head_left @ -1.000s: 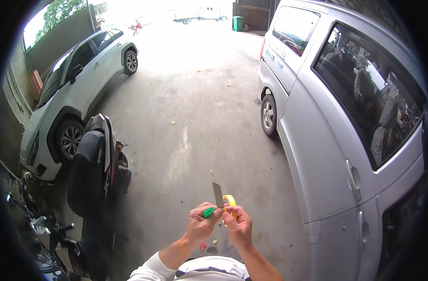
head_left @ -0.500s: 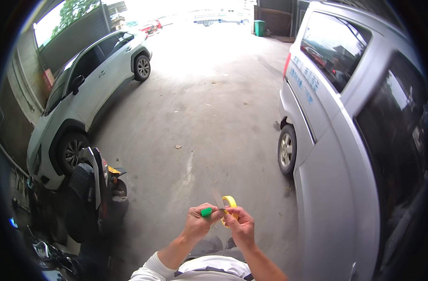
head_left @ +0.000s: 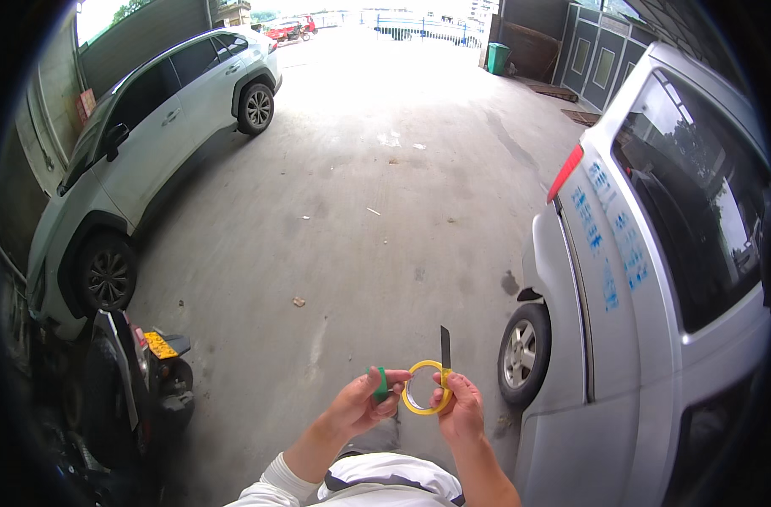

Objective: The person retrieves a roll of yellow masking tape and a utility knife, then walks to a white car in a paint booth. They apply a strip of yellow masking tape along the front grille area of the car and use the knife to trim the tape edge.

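My right hand [head_left: 461, 407] pinches a roll of yellow tape [head_left: 413, 369] by its right side, with the ring's opening facing me. From the same fingers a thin dark blade-like strip [head_left: 445, 345] stands upright, yellow at its lower end; whether tape wraps it there I cannot tell. My left hand [head_left: 360, 405] is closed around a small green object [head_left: 380, 384], its kind partly hidden by the fingers. The left index finger stretches toward the roll and reaches its left rim.
A white car [head_left: 162, 114] is parked to the left, with a motorcycle [head_left: 119, 372] near its front. At the right stands a silver van [head_left: 609, 338]. Concrete floor [head_left: 377, 262] with bits of litter lies between them. Farther off is a green bin [head_left: 498, 58].
My hands have moved apart a little and rightward. The strip now stands upright in my right hand, and the roll faces me more fully. My view has shifted, bringing the van's rear further in.
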The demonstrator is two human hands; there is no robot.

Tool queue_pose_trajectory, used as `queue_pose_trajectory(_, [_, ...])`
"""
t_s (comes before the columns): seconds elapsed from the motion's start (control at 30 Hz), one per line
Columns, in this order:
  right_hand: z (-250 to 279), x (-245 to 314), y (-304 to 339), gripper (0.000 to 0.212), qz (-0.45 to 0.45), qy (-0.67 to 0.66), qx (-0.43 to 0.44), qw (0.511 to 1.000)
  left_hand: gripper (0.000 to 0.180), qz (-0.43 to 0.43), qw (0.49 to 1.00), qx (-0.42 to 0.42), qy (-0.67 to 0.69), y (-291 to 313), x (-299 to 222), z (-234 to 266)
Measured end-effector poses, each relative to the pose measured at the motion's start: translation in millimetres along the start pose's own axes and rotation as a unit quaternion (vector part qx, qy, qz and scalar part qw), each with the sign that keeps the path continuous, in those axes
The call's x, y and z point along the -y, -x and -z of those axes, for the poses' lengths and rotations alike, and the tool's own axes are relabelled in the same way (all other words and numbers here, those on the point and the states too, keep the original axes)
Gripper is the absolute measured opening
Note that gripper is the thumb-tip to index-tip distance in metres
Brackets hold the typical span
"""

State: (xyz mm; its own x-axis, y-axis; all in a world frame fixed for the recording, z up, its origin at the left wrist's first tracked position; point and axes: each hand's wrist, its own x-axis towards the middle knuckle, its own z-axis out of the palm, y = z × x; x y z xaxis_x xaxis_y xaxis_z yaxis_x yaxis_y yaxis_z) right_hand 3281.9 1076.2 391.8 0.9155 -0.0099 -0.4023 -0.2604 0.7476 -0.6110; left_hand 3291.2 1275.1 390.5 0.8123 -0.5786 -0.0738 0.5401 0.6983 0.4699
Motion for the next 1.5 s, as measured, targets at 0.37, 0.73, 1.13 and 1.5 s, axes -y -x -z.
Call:
queue_pose_trajectory(0.37, [-53.3, 94.5, -296.8, 0.013, -0.022, -0.016, -0.013, 1.000, 0.045, 0.011, 0.994, -0.067, -0.090, -267.0, -150.1, 59.6])
queue_pose_trajectory(0.73, [-113.3, 211.5, -626.3, 0.012, 0.024, 0.189, 0.033, 0.981, 0.031, -0.137, 0.866, -0.263, -0.403, -503.1, -281.4, 125.9])
queue_pose_trajectory(1.13, [-170.2, 183.8, -730.4, 0.021, -0.150, 0.371, 0.299, 0.867, 0.029, -0.111, 0.633, -0.694, -0.323, -464.5, -178.5, 324.6])
queue_pose_trajectory(1.5, [-172.2, 12.7, -685.6, 0.025, 0.061, 0.616, 0.699, 0.357, 0.034, 0.026, 0.347, -0.923, 0.164, -367.0, 288.9, 232.8])
